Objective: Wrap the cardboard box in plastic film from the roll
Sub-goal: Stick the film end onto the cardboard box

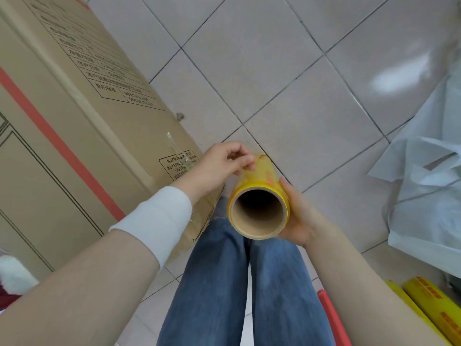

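Floor point(274, 71): pale grey square tiles with dark grout lines, running diagonally across the view.
Cardboard box point(74, 116): big brown carton standing on the floor, filling the 9 to 11 o'clock side; red stripe down one face, black printed tables of text on another. A strand of clear film or tape clings near its lower printed label; I cannot tell which.
Jeans point(244, 290): blue denim legs at 6 o'clock, straight below the roll.
Plastic sheeting point(429, 191): crumpled pale bluish-white heap at 3 o'clock on the floor.
Spare rolls point(429, 308): two yellow rolls with red print, lying at 5 o'clock near the frame edge.
Red bar point(334, 320): narrow red object at 5 o'clock, partly hidden behind the right arm.
Roll point(259, 196): yellow plastic film on a brown cardboard core, held end-on at centre, hollow core facing the camera, just beside the box's lower corner.
Right hand point(298, 216): wrapped around the roll's near end from its 3 o'clock side, gripping it.
Left hand point(222, 166): white cuff, fingertips pinched together on the roll's upper surface at 11 o'clock.
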Demonstrator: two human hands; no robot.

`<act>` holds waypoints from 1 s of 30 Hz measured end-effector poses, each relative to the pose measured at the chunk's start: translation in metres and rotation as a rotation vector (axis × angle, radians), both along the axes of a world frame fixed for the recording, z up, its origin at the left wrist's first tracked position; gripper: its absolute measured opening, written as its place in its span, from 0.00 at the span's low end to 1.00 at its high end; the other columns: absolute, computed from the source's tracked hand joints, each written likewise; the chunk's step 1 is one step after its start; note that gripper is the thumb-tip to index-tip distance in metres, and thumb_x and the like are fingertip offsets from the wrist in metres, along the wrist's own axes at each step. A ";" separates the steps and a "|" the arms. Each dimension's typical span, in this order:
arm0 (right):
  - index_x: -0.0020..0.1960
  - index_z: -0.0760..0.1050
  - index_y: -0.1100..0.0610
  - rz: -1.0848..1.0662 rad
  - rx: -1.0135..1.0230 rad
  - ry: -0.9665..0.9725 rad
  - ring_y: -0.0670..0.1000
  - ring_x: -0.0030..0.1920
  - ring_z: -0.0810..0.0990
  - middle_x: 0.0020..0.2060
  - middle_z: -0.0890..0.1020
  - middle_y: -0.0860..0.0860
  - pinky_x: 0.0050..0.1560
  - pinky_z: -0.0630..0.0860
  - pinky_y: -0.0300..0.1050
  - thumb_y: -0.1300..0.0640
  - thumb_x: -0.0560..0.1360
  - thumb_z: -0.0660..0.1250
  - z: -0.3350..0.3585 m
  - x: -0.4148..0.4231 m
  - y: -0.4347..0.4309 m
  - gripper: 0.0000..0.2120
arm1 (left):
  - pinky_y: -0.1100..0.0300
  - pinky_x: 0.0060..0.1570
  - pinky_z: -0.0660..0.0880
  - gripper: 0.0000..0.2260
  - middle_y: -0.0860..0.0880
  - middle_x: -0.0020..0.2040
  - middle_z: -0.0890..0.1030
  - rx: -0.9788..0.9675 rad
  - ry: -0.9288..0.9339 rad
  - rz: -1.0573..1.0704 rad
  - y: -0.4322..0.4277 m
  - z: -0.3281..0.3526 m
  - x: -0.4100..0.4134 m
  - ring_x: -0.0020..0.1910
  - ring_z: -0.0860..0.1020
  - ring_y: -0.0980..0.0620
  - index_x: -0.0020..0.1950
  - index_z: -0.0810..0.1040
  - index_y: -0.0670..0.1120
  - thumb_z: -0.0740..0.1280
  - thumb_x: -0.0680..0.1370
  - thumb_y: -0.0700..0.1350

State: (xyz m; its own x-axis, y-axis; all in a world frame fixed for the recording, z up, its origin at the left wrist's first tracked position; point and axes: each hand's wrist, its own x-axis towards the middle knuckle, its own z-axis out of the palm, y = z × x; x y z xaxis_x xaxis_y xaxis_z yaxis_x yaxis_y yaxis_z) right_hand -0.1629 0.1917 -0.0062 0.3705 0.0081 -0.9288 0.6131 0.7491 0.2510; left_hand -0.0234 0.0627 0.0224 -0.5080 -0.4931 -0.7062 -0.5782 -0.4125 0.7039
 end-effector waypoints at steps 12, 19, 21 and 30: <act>0.71 0.65 0.55 0.436 -0.521 1.037 0.49 0.65 0.71 0.60 0.72 0.46 0.56 0.62 0.25 0.64 0.78 0.61 0.064 0.046 0.014 0.22 | 0.71 0.46 0.75 0.09 0.52 0.42 0.80 0.046 0.040 -0.144 -0.016 0.006 0.020 0.39 0.78 0.67 0.51 0.79 0.43 0.69 0.72 0.33; 0.70 0.67 0.51 0.673 -0.534 1.033 0.56 0.60 0.74 0.61 0.77 0.55 0.45 0.60 0.29 0.70 0.77 0.54 0.071 0.057 0.011 0.25 | 0.70 0.36 0.75 0.06 0.52 0.39 0.80 -0.136 0.021 -0.449 -0.040 0.017 0.045 0.33 0.78 0.62 0.38 0.78 0.44 0.70 0.72 0.34; 0.69 0.68 0.52 0.729 -0.582 1.014 0.57 0.59 0.74 0.60 0.77 0.56 0.44 0.60 0.30 0.72 0.76 0.55 0.076 0.061 0.018 0.26 | 0.73 0.34 0.73 0.07 0.56 0.38 0.78 -0.191 0.060 -0.625 -0.042 0.023 0.056 0.31 0.77 0.62 0.39 0.79 0.46 0.70 0.72 0.34; 0.70 0.67 0.49 0.850 -0.638 0.848 0.55 0.70 0.68 0.71 0.69 0.53 0.63 0.59 0.32 0.74 0.74 0.55 0.073 0.100 0.061 0.31 | 0.55 0.50 0.75 0.02 0.53 0.50 0.84 -0.288 0.008 -1.144 -0.021 0.023 0.099 0.50 0.81 0.53 0.45 0.80 0.46 0.67 0.75 0.41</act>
